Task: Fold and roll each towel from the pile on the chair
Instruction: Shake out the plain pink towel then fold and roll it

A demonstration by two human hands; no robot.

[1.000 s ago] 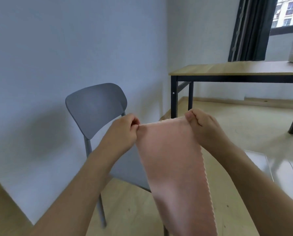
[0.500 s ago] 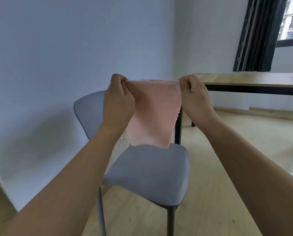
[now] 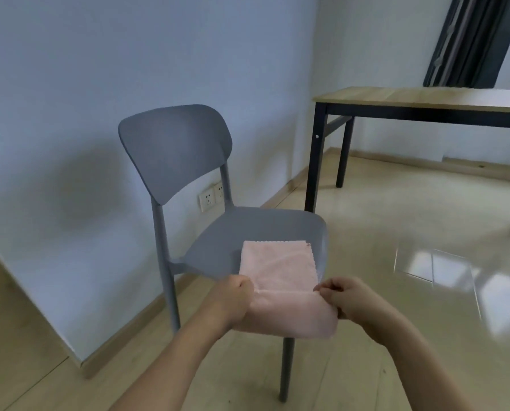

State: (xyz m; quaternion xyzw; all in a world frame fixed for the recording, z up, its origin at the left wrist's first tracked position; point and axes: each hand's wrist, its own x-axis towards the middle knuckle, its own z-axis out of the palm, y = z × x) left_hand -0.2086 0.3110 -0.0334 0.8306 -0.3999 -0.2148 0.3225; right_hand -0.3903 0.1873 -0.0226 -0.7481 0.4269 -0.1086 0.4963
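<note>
Head view: a pink towel (image 3: 277,266) lies on the front of the chair (image 3: 248,229) seat, its near part hanging over the edge. Left hand (image 3: 233,301) and right hand (image 3: 345,298) each pinch a near corner. Best keep corners level and pull taut before folding. No pile shows; fingertips are hidden under cloth.

my left hand (image 3: 233,302) and right hand (image 3: 347,301) cover the pink towel's (image 3: 280,274) near corners, its overhang hides the chair's (image 3: 248,229) front edge, and the table (image 3: 426,97) and curtain (image 3: 467,40) are cropped at right.
</note>
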